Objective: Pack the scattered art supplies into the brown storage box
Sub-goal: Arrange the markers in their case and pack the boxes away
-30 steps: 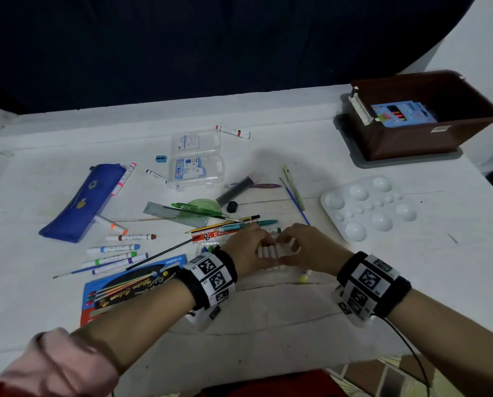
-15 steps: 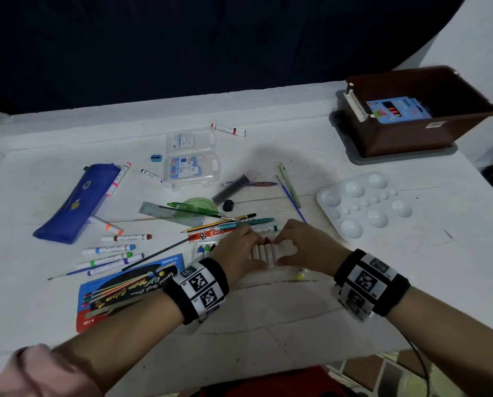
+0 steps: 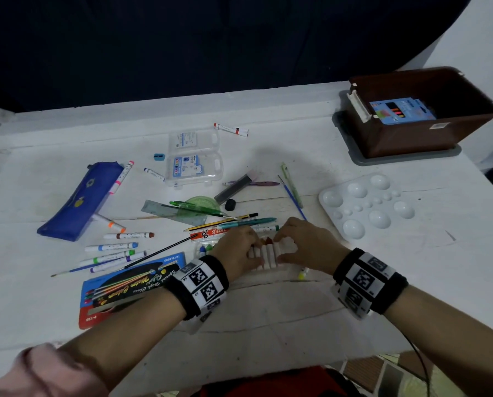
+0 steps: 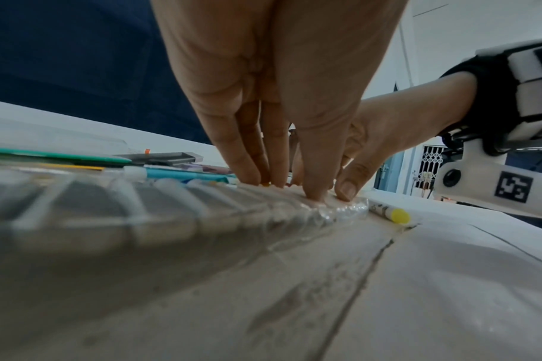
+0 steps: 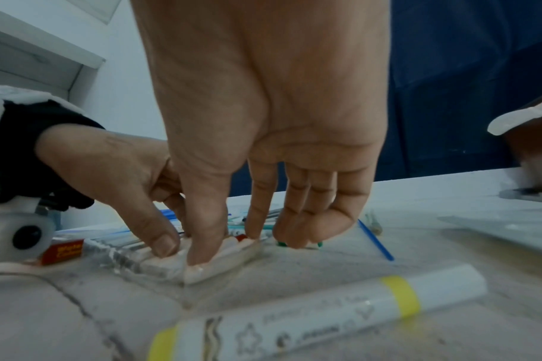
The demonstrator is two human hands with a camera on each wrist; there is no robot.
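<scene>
A clear pack of white markers (image 3: 268,253) (image 4: 202,215) (image 5: 208,266) lies at the table's near middle. My left hand (image 3: 239,247) (image 4: 285,188) pinches its left part, thumb on the near edge and fingers on the far edge. From the right side my right hand (image 3: 305,245) (image 5: 226,246) pinches it in the same way. A loose yellow-capped marker (image 3: 304,273) (image 5: 325,317) lies just beside the right wrist. The brown storage box (image 3: 405,138) stands at the far right on a grey lid, with a blue pen box (image 3: 400,108) inside.
A white paint palette (image 3: 365,207) lies right of the hands. Pencils, pens, rulers and brushes are strewn behind them. A clear plastic case (image 3: 193,159), a blue pencil case (image 3: 79,202), several markers (image 3: 119,247) and a watercolour card (image 3: 124,287) lie to the left.
Both hands have stayed on the marker pack, with only small shifts of the fingers. A dark red tip now shows between them. Nothing else on the table has moved.
</scene>
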